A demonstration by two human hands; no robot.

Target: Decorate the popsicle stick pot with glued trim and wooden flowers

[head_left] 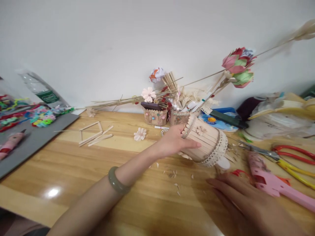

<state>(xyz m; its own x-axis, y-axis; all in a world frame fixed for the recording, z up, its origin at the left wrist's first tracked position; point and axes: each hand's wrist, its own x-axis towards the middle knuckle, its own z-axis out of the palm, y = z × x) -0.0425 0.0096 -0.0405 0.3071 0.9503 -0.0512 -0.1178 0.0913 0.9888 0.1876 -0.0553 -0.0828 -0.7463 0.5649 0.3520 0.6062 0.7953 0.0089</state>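
A pot made of wooden craft sticks [201, 139] is tipped on its side above the table, with lace trim round one end and a small flower on its wall. My left hand [176, 141], a green bangle on its wrist, is closed on the scalloped end, thumb along the sticks. Low at the right, my right hand [236, 196] has its fingers stretched out near the tabletop and seems to hold nothing; its fingertips are below the pot's lace end. Beside it lies a pink glue gun [268, 182]. Small wood scraps [174, 173] are scattered below the pot.
Scissors [278, 155] with red and yellow handles lie at the right. Two decorated stick pots [155, 118] stand by the wall with dried stems and paper flowers [238, 65]. Loose craft sticks [91, 139] and a pale flower [140, 134] lie left; a grey board [56, 127] is farther left.
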